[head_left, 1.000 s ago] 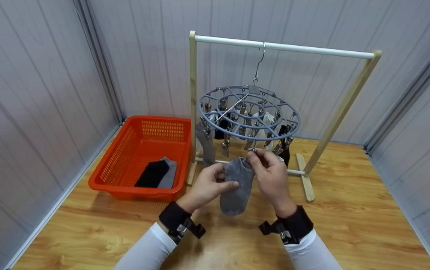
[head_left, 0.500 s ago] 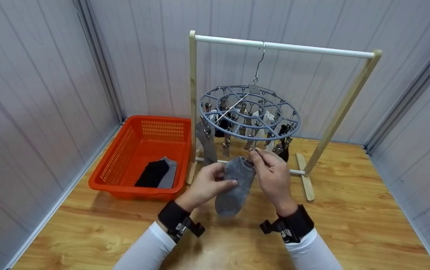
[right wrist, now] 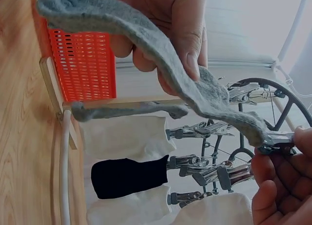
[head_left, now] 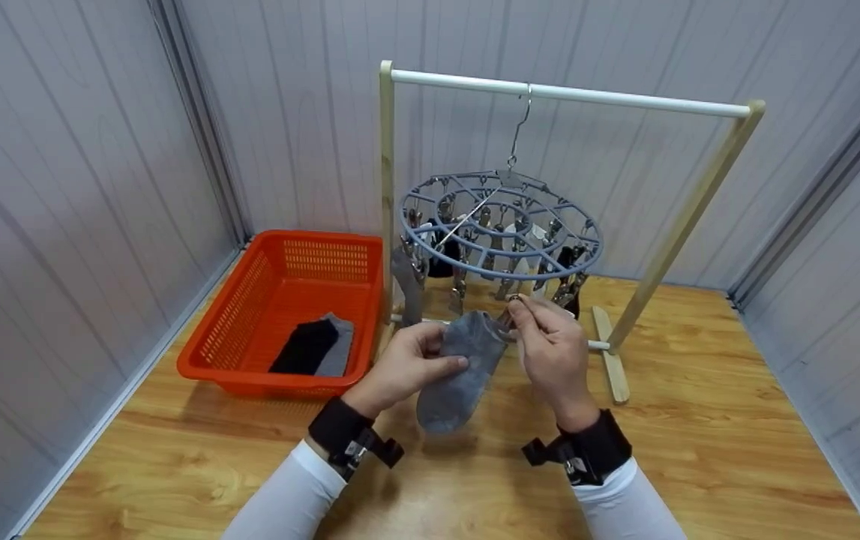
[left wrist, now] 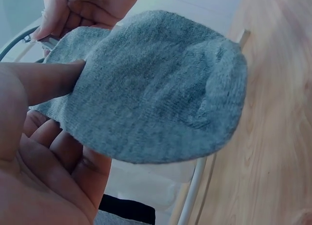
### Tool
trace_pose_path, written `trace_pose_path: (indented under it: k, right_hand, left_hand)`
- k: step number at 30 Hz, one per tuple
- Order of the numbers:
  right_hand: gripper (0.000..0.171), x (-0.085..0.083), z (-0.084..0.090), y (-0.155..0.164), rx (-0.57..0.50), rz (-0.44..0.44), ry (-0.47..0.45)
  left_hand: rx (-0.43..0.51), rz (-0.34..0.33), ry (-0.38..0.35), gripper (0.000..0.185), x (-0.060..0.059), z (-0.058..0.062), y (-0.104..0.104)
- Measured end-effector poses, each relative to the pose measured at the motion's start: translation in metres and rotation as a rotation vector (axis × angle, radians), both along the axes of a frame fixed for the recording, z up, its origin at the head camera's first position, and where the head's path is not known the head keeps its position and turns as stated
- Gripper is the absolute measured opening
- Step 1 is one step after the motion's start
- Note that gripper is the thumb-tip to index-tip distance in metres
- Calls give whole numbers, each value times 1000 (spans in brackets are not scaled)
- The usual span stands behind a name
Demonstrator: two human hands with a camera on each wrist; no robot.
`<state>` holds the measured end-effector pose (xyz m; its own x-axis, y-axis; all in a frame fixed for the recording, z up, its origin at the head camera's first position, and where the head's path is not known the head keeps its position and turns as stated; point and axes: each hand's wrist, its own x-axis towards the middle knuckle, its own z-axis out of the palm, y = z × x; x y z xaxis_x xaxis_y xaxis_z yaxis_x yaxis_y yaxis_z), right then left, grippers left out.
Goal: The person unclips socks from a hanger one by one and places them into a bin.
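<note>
A grey ankle sock (head_left: 453, 394) is pinched between the thumb and fingers of my left hand (head_left: 405, 367), its toe hanging down to the left. My right hand (head_left: 555, 352) pinches a metal clip (right wrist: 279, 138) of the round hanger. In the right wrist view, that clip's mouth meets the edge of the sock's cuff. The left wrist view shows the sock's foot (left wrist: 156, 98) spread flat, thumb on top and fingers behind. Above both hands hangs the blue-grey round clip hanger (head_left: 501, 276).
The hanger hooks over the white rail (head_left: 639, 100) of a wooden-legged rack. Other clips hold a grey sock (head_left: 409, 289), a black sock (right wrist: 127, 178) and white socks (right wrist: 126, 139). At left, an orange basket (head_left: 272, 385) contains a black sock (head_left: 301, 349) and a grey sock (head_left: 338, 354).
The sock's toe has swung left, and my left hand has shifted slightly left with it. My right hand, still pinching the clip, has moved a little right; the hanger has turned slightly.
</note>
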<state>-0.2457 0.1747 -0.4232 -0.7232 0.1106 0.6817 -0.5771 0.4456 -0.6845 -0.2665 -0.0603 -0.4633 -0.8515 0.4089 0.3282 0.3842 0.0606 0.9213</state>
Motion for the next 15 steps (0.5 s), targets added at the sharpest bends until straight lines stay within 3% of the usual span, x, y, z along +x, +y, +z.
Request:
trace_pose_path:
  k: [8,15]
  right_hand:
    - [27,1,1,-3,-20,-2,-48]
    - [23,-1,0,-3,24,62,48]
  left_hand:
    - [-51,-8,-33,29,-4,6,-14]
    - [-49,4,-50,37,-6,14,-28]
